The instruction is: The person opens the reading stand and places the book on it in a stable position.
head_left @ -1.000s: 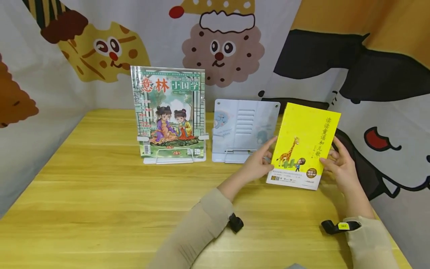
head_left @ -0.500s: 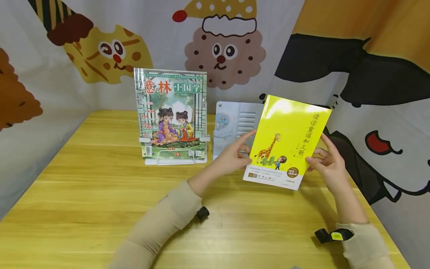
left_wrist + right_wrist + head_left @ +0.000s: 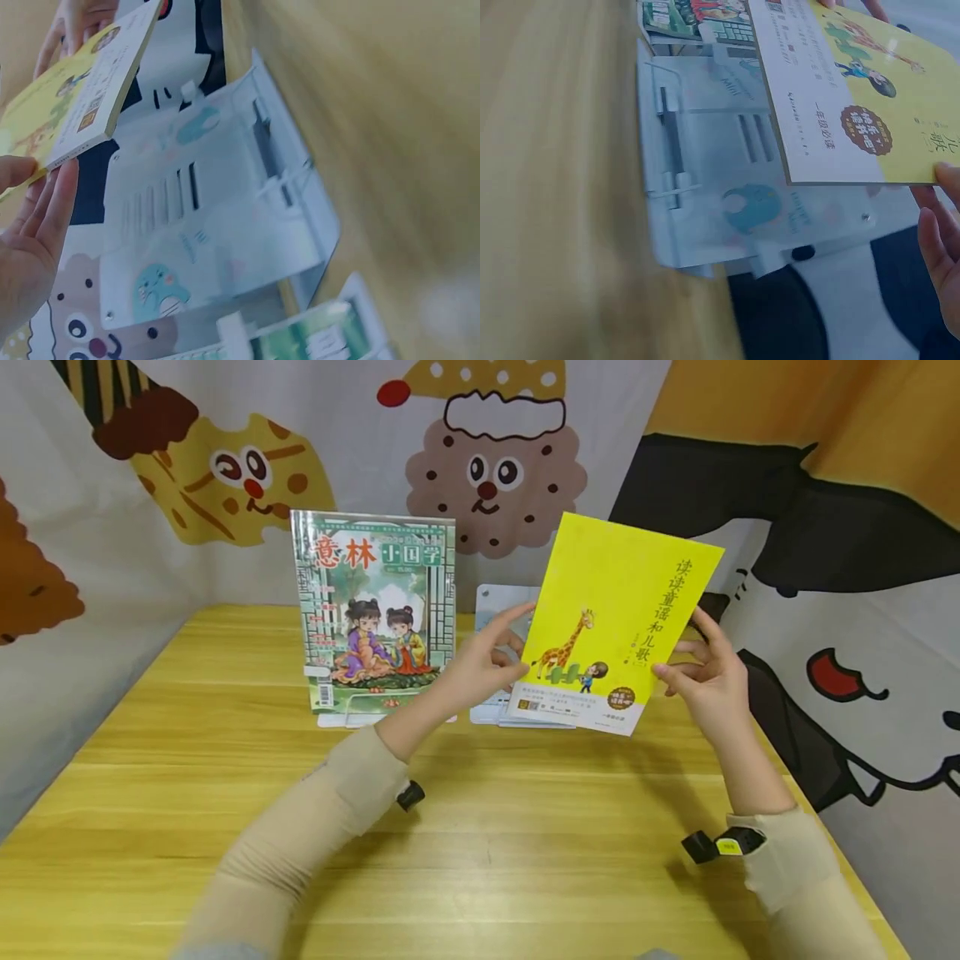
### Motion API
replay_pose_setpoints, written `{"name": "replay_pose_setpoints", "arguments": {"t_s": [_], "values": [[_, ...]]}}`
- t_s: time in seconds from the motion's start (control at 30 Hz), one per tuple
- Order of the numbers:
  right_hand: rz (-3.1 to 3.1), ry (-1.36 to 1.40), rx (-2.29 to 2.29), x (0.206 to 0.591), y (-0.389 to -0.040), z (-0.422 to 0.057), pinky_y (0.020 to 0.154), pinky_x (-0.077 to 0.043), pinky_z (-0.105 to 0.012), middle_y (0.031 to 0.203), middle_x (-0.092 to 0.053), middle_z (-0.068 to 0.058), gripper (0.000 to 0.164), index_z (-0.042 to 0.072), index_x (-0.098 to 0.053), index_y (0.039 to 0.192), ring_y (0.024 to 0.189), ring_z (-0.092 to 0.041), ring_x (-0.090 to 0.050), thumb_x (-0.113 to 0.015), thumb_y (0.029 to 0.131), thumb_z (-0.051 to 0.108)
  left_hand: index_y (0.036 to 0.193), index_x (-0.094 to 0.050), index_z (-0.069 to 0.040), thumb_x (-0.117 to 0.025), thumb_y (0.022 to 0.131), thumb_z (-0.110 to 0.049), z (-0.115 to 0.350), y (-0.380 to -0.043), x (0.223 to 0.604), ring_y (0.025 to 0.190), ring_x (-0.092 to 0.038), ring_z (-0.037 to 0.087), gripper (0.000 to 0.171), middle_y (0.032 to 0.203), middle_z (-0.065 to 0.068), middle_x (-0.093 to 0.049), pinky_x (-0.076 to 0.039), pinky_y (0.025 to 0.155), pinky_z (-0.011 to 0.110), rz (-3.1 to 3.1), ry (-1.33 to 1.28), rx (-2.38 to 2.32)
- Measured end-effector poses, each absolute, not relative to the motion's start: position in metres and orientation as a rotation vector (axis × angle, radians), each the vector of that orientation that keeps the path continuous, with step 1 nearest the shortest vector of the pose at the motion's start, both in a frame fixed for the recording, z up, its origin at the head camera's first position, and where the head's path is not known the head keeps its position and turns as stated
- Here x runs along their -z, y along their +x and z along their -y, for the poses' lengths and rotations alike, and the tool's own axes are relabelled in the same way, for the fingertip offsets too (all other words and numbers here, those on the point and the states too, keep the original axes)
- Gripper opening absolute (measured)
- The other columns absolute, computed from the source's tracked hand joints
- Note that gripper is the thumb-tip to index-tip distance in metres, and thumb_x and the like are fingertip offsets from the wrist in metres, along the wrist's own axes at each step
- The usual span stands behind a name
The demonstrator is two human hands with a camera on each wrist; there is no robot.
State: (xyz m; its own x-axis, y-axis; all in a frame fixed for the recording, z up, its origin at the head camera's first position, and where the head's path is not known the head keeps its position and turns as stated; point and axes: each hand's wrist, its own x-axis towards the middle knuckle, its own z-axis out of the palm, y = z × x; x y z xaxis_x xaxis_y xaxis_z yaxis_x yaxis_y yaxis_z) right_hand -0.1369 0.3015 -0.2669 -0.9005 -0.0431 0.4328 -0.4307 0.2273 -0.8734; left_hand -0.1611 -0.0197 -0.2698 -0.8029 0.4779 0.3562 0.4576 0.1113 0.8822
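Observation:
A yellow book (image 3: 600,610) with a giraffe on its cover is held up between both hands, tilted, its lower edge above the table in the wrist views. My left hand (image 3: 480,664) pinches its left edge, thumb on the front and fingers behind. On the opposite edge my right hand (image 3: 712,681) grips it the same way. Behind the book stands a pale book stand (image 3: 217,202) with slots and small animal prints, mostly covered by the book in the head view. In the right wrist view the book's white lower strip (image 3: 802,105) overlaps that stand (image 3: 712,150).
To the left, a green magazine (image 3: 375,610) with two drawn children leans on a second white stand (image 3: 333,720). Both stands are on the wooden table (image 3: 480,843). A curtain (image 3: 360,427) with cartoon figures hangs behind the table and along its right side.
Both hands have carried the yellow book up and to the left, from the right of the pale stand to in front of it. The magazine and its stand have stayed put.

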Motion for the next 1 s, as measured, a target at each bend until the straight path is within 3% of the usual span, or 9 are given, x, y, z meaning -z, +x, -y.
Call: {"name": "replay_pose_setpoints", "arguments": {"t_s": [0.17, 0.47, 0.63, 1.0], "values": [[2.256, 0.448, -1.527, 0.241, -0.156, -0.285, 0.052, -0.048, -0.017, 0.104, -0.059, -0.004, 0.085, 0.026, -0.035, 0.149, 0.071, -0.011, -0.065, -0.066, 0.081, -0.015, 0.151, -0.03, -0.024, -0.065, 0.088, 0.004, 0.03, -0.175, 0.254, 0.073, -0.064, 0.019, 0.077, 0.098, 0.01, -0.056, -0.055, 0.062, 0.033, -2.433, 0.98, -1.841], [2.275, 0.457, -1.507, 0.21, -0.179, -0.252, 0.055, -0.05, -0.019, 0.1, -0.059, -0.002, 0.08, 0.029, -0.038, 0.147, 0.073, -0.011, -0.066, -0.068, 0.083, -0.009, 0.15, -0.031, -0.027, -0.066, 0.089, -0.001, 0.044, -0.201, 0.246, 0.079, -0.062, 0.016, 0.076, 0.096, 0.005, -0.056, -0.053, 0.065, 0.029, -2.656, 0.851, -1.814], [2.297, 0.425, -1.499, 0.215, -0.198, -0.246, 0.057, -0.05, -0.019, 0.102, -0.059, 0.001, 0.078, 0.031, -0.038, 0.147, 0.077, -0.007, -0.065, -0.068, 0.085, -0.004, 0.149, -0.033, -0.024, -0.067, 0.089, -0.003, 0.045, -0.212, 0.252, 0.082, -0.06, 0.016, 0.073, 0.094, 0.005, -0.057, -0.051, 0.069, 0.029, -2.766, 0.816, -1.778], [2.343, 0.354, -1.476, 0.26, -0.234, -0.255, 0.059, -0.051, -0.021, 0.101, -0.058, -0.004, 0.08, 0.037, -0.035, 0.147, 0.074, -0.014, -0.062, -0.07, 0.085, 0.0, 0.149, -0.035, -0.019, -0.067, 0.088, 0.001, 0.039, -0.231, 0.285, 0.084, -0.056, 0.019, 0.072, 0.093, 0.007, -0.057, -0.049, 0.073, 0.028, -2.755, 0.758, -1.835]]}}
